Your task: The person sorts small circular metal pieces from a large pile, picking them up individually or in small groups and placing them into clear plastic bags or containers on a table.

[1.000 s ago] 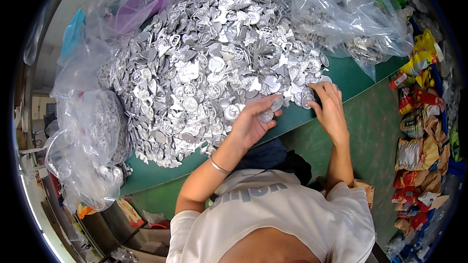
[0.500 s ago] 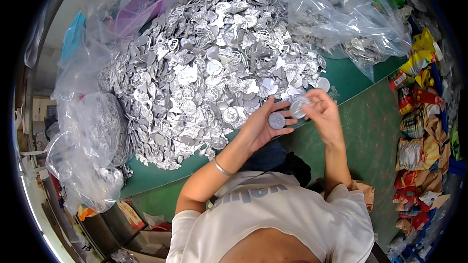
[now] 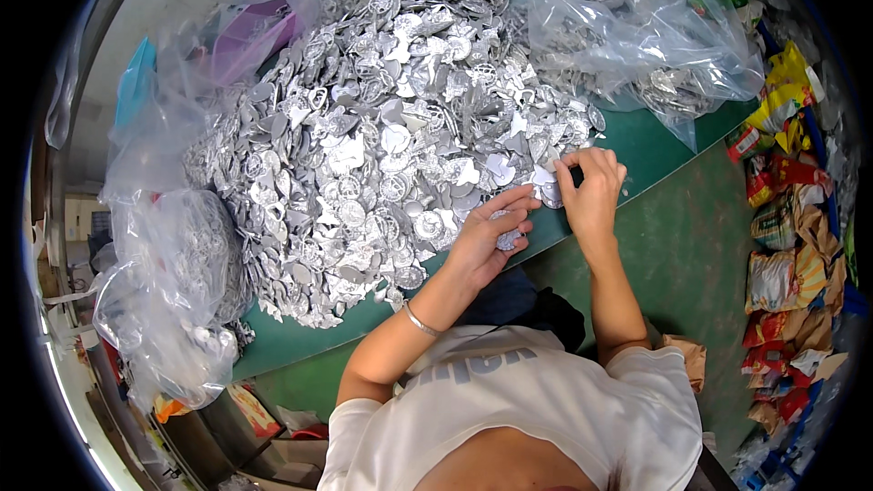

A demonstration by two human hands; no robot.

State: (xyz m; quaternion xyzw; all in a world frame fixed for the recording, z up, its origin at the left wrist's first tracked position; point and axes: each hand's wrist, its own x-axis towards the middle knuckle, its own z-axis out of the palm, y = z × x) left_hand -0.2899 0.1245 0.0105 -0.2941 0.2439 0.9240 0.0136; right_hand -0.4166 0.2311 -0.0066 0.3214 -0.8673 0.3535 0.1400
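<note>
My left hand point(image 3: 491, 241) is held palm up over the table's front edge, its fingers curled around a round grey metal disc point(image 3: 507, 233). To its right, my right hand point(image 3: 593, 189) reaches down at the near right edge of a heap of silver metal pieces point(image 3: 364, 145). Its thumb and fingers are bent together, and what they hold, if anything, is hidden. Another round disc point(image 3: 552, 195) lies against the thumb side of that hand. The heap mixes flat discs, openwork rounds and other small shapes.
The heap lies on a green table point(image 3: 655, 141). Clear plastic bags of metal pieces stand at the left point(image 3: 182, 264) and back right point(image 3: 637, 27). A purple container point(image 3: 250, 36) sits behind the left side. Colourful packets point(image 3: 782, 218) line the far right.
My right hand has moved up and away from the left, down to the heap's edge; the disc no longer shows in its fingers. My left fingers, spread before, have curled over their disc.
</note>
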